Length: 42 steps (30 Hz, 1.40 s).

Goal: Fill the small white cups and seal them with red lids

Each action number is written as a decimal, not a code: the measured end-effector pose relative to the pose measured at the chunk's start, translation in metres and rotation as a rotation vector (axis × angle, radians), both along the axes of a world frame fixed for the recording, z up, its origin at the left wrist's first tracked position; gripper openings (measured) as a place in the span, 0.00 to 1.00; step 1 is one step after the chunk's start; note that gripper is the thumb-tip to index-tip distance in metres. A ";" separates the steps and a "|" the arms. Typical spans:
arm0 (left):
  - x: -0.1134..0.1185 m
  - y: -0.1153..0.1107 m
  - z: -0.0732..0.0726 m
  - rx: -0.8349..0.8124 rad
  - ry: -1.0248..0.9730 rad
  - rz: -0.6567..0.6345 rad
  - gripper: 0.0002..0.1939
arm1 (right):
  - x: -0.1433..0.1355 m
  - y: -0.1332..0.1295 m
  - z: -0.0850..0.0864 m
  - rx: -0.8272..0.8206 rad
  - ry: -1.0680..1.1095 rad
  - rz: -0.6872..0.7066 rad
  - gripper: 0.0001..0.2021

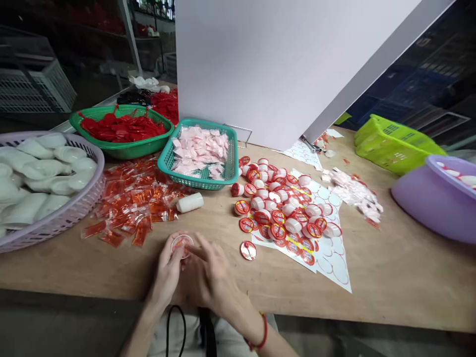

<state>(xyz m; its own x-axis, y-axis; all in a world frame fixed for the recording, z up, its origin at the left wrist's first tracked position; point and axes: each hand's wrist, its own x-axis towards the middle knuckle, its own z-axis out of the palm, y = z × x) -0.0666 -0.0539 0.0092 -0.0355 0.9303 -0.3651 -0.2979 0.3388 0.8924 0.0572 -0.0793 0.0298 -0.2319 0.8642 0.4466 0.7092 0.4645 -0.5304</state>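
My left hand [169, 270] is closed round a small white cup [181, 239], its round rim facing up near the table's front edge. Something pinkish-red shows inside the cup, too small to name. My right hand [215, 277] reaches over from the right, its index finger at the cup's rim. The other fingers of that hand are blurred and partly hidden. Beyond the hands lie a stack of white cups [190, 203] on its side and a pile of clear sachets with orange-red contents [126, 198]. To the right is a loose round lid [248, 250] with a red border.
White cups with red lids [278, 198] are heaped on printed sheets [336, 267]. Around stand a teal basket of pale pink packets [235, 158], a green basket of red pieces [130, 148], a lilac basket of white cups [98, 168], a lime basket [394, 148] and a purple tub [427, 203].
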 end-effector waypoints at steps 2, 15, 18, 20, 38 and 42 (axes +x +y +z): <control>0.006 0.000 0.002 -0.012 -0.026 -0.024 0.17 | 0.029 -0.008 -0.006 -0.048 -0.012 -0.158 0.14; 0.048 -0.015 0.017 -0.074 -0.182 -0.339 0.17 | 0.061 -0.013 -0.016 -0.001 0.318 -0.220 0.03; 0.055 -0.016 0.013 -0.112 -0.144 -0.274 0.15 | 0.043 -0.010 -0.012 0.063 0.346 -0.154 0.03; 0.056 -0.014 0.012 -0.145 -0.186 -0.217 0.14 | 0.037 -0.010 -0.016 0.086 0.305 -0.090 0.08; 0.046 -0.013 0.019 0.126 -0.336 -0.240 0.19 | 0.036 -0.018 -0.020 -0.057 0.547 -0.150 0.13; 0.047 -0.016 0.019 0.137 -0.296 -0.192 0.18 | 0.034 -0.019 -0.021 -0.051 0.621 -0.126 0.13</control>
<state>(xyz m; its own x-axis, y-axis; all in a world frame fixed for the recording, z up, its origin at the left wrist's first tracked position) -0.0199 -0.0704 0.0286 0.2330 0.9506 -0.2053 -0.4922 0.2973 0.8181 0.0914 -0.0984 0.0091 0.1615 0.8916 0.4231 0.3101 0.3612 -0.8794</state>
